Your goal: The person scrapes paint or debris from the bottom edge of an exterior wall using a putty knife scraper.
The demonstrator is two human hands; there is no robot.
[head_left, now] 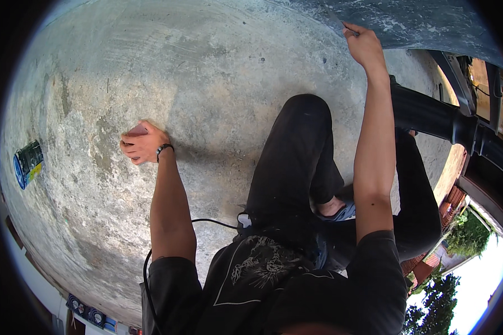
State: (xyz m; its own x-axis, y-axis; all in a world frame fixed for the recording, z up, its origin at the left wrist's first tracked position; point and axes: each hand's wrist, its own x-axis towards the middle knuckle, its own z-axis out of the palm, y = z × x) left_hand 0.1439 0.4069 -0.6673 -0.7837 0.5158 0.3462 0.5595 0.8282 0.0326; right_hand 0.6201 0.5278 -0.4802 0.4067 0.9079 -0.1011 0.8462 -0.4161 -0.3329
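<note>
With our right hand (368, 50) we are pinching a thin, flat-looking tool (335, 18), that grip being clamped on its near end beside the dark blue-grey surface (425, 25); we cannot tell whether its tip is touching. With our left hand (145, 144) we are curling our fingers round a flat pinkish-brown piece (138, 130), low over the concrete floor (223, 72). To work well, we would be holding the tool shallow, pressing lightly and evenly, and steadying the piece against tipping. The dark surface's edge is running close by our right hand, so we would be minding our knuckles there. The black tube (422, 109) is crowding our right forearm, our bent knee (304, 106) is standing between the arms, and open concrete is separating our left hand from the tin (28, 164)
</note>
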